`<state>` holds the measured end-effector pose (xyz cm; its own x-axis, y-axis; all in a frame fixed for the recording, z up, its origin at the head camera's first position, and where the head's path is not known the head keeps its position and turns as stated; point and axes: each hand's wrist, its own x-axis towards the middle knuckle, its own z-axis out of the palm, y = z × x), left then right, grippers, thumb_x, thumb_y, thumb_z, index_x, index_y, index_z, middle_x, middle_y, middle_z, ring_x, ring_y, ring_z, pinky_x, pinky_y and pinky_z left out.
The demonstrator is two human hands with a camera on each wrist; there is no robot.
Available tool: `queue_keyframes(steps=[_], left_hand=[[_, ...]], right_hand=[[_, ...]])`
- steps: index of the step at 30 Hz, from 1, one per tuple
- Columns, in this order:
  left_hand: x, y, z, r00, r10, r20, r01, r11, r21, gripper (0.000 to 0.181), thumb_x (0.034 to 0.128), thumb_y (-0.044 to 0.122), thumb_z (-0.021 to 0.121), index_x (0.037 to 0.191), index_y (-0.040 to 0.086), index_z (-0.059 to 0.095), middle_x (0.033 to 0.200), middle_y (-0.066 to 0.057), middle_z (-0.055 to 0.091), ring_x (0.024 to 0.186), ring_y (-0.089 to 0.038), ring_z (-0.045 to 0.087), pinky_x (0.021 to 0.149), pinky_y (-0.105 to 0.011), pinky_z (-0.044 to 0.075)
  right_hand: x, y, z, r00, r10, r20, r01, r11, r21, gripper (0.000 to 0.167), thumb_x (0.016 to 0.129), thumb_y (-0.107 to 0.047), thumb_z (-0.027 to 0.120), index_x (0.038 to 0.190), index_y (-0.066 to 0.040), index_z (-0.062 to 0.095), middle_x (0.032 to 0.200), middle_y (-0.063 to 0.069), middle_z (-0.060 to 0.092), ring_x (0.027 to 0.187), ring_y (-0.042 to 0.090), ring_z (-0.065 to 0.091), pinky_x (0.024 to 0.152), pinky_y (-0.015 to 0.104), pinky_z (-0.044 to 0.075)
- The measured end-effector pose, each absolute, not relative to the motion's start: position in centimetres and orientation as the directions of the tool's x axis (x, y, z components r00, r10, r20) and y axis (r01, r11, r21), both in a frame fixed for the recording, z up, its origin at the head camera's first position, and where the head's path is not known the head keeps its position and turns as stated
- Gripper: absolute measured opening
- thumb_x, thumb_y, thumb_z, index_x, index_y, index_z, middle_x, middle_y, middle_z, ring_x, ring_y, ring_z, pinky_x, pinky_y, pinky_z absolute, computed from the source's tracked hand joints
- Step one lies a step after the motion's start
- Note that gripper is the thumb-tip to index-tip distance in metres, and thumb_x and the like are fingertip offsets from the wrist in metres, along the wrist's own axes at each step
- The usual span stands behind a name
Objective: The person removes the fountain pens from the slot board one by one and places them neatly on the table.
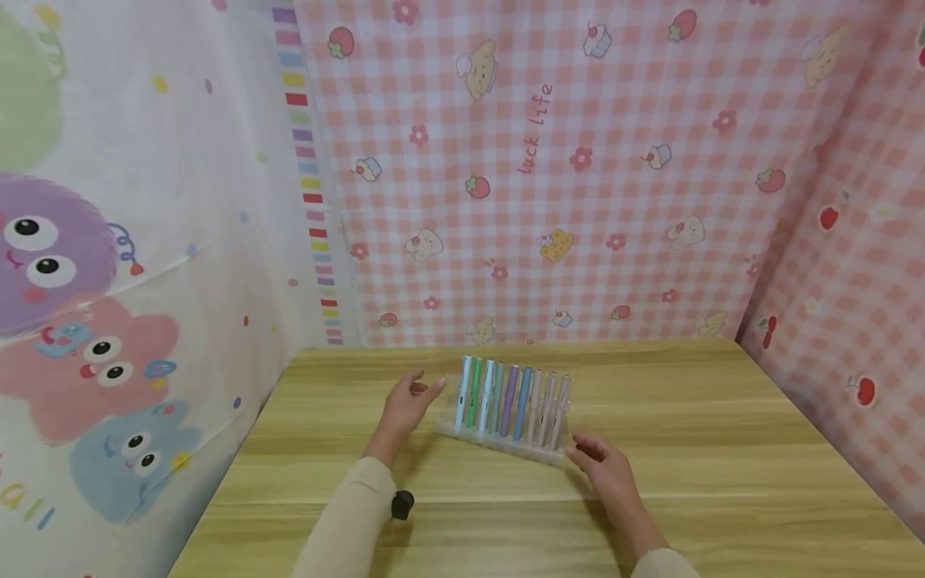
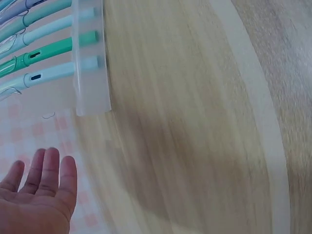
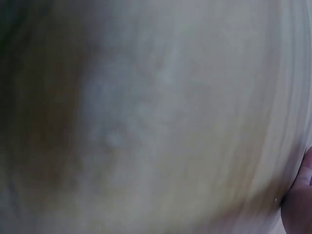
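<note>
in the left wrist view the top edge crops the clear pen stand [image 2: 95, 92], the left edge slices through the pens [image 2: 48, 50], and the left hand [image 2: 39, 197] runs off the lower left corner. the right wrist view blurs most of the tabletop [image 3: 243, 131] and shows only a sliver of the right hand [image 3: 297, 207] at its right edge. in the head view the bottom edge cuts both sleeves [image 1: 347, 514], and the black object [image 1: 402, 504] beside the left one is too small to identify.
</note>
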<state>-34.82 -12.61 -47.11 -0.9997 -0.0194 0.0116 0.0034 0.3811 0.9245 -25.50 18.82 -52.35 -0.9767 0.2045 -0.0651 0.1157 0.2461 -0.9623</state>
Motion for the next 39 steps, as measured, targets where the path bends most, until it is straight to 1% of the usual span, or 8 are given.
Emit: queue_keyframes(steps=[5,9,20,23,27,29,35,39], left_hand=[[-35.0,-12.4,-47.8,-1.000,-0.013,0.027,0.021,0.365,0.931,0.059,0.0964,0.035,0.066,0.137,-0.005,0.052,0.121,-0.022,0.060,0.113,-0.035,0.057,0.094,-0.048,0.048],[-35.2,-12.2,-48.5,-0.999,-0.004,0.035,0.031,0.345,0.938,0.049,0.0968,0.028,0.066,0.132,-0.006,0.056,0.117,-0.020,0.063,0.112,-0.034,0.057,0.094,-0.045,0.049],[-35.7,-10.8,-50.1,-1.000,0.030,-0.004,0.003,0.240,0.971,0.037,0.0963,0.017,0.067,0.126,-0.005,0.061,0.116,-0.016,0.064,0.109,-0.029,0.058,0.093,-0.042,0.049],[-36.0,-10.4,-50.5,-0.999,0.032,-0.006,0.000,0.210,0.978,0.035,0.0954,0.013,0.068,0.124,-0.006,0.062,0.113,-0.016,0.065,0.106,-0.027,0.059,0.092,-0.041,0.049],[-36.2,-10.3,-50.8,-0.999,0.042,-0.016,-0.009,0.174,0.985,0.034,0.0946,0.009,0.068,0.124,-0.006,0.062,0.110,-0.014,0.065,0.102,-0.024,0.060,0.090,-0.039,0.050],[-36.3,-10.3,-51.0,-0.999,0.045,-0.012,-0.005,0.153,0.988,0.034,0.0941,0.008,0.068,0.124,-0.007,0.061,0.109,-0.015,0.065,0.099,-0.022,0.060,0.088,-0.038,0.050],[-35.7,-10.2,-50.2,-0.997,0.073,0.009,0.014,0.074,0.997,0.033,0.0919,0.000,0.067,0.121,-0.014,0.059,0.111,-0.025,0.064,0.091,-0.016,0.060,0.082,-0.033,0.050],[-36.0,-10.0,-50.8,-0.997,0.071,0.015,0.020,0.064,0.998,0.034,0.0903,0.000,0.069,0.120,-0.014,0.059,0.111,-0.024,0.064,0.091,-0.016,0.060,0.079,-0.029,0.049]], right_hand=[[-25.4,18.8,-52.5,-0.976,0.208,-0.061,0.114,0.253,-0.961,0.040,0.094,-0.016,0.068,0.128,0.005,0.060,0.127,0.021,0.062,0.117,0.034,0.055,0.101,0.046,0.044],[-25.5,18.6,-52.6,-0.974,0.220,-0.055,0.113,0.261,-0.959,0.039,0.093,-0.017,0.070,0.124,0.005,0.064,0.125,0.021,0.063,0.117,0.035,0.056,0.099,0.044,0.047],[-25.5,18.7,-52.6,-0.975,0.215,-0.064,0.118,0.252,-0.960,0.037,0.091,-0.015,0.073,0.120,0.005,0.067,0.121,0.019,0.066,0.115,0.034,0.058,0.098,0.044,0.047],[-25.6,18.8,-52.8,-0.974,0.218,-0.066,0.123,0.258,-0.958,0.036,0.089,-0.014,0.074,0.119,0.004,0.068,0.117,0.018,0.068,0.112,0.032,0.060,0.095,0.038,0.049],[-25.9,18.6,-52.9,-0.972,0.229,-0.062,0.123,0.264,-0.957,0.034,0.087,-0.012,0.076,0.116,0.004,0.069,0.113,0.017,0.069,0.106,0.028,0.062,0.084,0.025,0.050],[-25.9,18.4,-52.8,-0.971,0.231,-0.056,0.118,0.263,-0.957,0.033,0.087,-0.012,0.076,0.115,0.005,0.070,0.111,0.017,0.070,0.103,0.026,0.063,0.079,0.021,0.050],[-25.7,18.0,-52.5,-0.968,0.248,-0.035,0.106,0.280,-0.954,0.028,0.087,-0.009,0.076,0.110,0.006,0.071,0.102,0.013,0.072,0.091,0.016,0.062,0.072,0.020,0.049],[-25.7,18.0,-52.6,-0.967,0.251,-0.032,0.108,0.295,-0.949,0.025,0.087,-0.010,0.075,0.109,0.004,0.072,0.101,0.013,0.072,0.092,0.018,0.063,0.073,0.022,0.049]])
